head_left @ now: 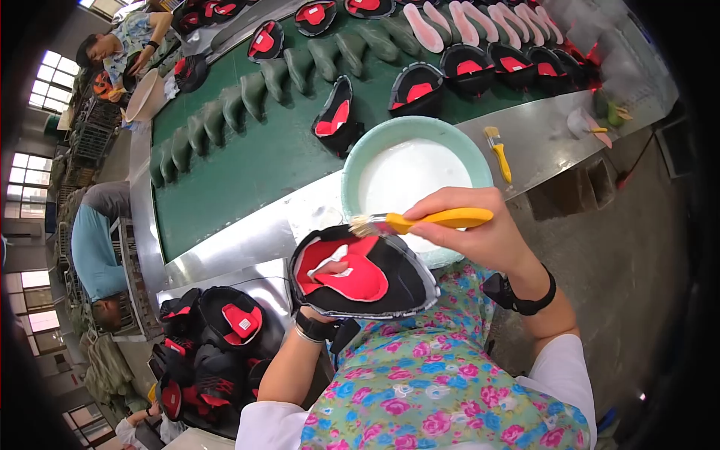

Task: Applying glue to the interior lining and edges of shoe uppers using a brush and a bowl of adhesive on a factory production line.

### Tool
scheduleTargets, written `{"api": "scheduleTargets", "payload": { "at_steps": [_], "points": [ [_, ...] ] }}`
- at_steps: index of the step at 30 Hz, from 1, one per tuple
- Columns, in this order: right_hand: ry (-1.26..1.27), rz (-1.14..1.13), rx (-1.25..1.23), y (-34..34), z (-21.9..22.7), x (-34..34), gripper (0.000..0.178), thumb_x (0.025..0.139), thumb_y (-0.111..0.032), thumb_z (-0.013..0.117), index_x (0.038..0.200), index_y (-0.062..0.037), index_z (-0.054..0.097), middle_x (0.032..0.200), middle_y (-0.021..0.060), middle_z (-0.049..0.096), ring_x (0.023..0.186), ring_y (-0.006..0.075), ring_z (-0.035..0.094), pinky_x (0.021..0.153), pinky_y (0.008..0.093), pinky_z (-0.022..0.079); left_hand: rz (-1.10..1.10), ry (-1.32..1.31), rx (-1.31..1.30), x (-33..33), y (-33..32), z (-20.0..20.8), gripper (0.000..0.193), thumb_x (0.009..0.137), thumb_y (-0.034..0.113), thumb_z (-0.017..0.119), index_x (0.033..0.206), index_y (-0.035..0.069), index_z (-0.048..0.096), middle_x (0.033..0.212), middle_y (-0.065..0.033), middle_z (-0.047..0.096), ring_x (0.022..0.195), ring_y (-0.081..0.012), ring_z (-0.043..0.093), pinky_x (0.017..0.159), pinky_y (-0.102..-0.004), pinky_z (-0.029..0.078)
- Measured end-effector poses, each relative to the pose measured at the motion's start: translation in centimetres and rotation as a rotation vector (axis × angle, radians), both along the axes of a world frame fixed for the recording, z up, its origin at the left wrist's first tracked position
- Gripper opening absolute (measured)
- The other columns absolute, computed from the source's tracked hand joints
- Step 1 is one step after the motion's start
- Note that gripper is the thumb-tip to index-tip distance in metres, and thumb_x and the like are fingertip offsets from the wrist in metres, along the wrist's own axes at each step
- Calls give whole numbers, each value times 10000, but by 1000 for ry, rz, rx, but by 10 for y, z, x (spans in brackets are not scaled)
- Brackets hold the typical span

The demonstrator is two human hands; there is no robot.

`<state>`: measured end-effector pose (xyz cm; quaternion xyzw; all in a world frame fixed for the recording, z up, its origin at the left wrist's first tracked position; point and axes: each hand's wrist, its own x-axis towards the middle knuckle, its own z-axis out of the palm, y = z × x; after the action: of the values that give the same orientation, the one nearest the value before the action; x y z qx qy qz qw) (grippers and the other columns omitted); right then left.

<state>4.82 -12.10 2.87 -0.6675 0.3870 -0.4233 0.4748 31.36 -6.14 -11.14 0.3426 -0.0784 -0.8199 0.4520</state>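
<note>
My left hand grips a black shoe upper with red lining, its open underside turned up. The thumb shows inside the opening; the other fingers are hidden beneath. In my right hand is a paintbrush with a yellow handle, held level. Its pale bristles are at the upper's far rim; whether they touch it I cannot tell. Just beyond stands a light green basin of white liquid. A second yellow-handled brush lies on the metal edge to its right.
On the green belt stand a row of dark green shoe lasts, several black-and-red uppers and pink insoles. More uppers are piled at lower left. One person works at far left; another bends over nearer.
</note>
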Motion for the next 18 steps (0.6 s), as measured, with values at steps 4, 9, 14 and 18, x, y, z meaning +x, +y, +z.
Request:
{"api": "scheduleTargets", "payload": {
  "at_steps": [4,9,14,18],
  "points": [
    [26,245,-48,-6,0,21,229,774,-22,715,1001,-7,684,938,107,690,829,175,656,741,267,504,-109,19,-104,-9,4,10,417,835,74,557,1243,2,503,1189,-152,589,1030,-231,613,885,-331,517],
    [-55,411,-93,-12,-19,47,222,786,-31,703,1006,-10,684,929,96,692,833,168,655,743,272,505,-224,-474,37,-20,9,36,461,841,-26,535,1294,8,453,1274,-166,532,1081,-274,591,931,-393,506],
    [110,205,-85,-16,-40,30,151,792,-107,708,919,-28,692,860,91,687,752,176,655,676,270,505,-138,104,-102,-14,11,34,510,786,-52,574,1281,23,478,1267,-158,532,1168,-259,520,1009,-395,426],
    [148,105,-113,-19,-30,26,106,817,-105,677,819,1,662,794,79,663,700,181,625,607,286,484,-136,-110,-494,0,27,-7,362,812,-1,545,1175,2,542,1175,-167,591,1030,-273,616,907,-400,508]
  ]
}}
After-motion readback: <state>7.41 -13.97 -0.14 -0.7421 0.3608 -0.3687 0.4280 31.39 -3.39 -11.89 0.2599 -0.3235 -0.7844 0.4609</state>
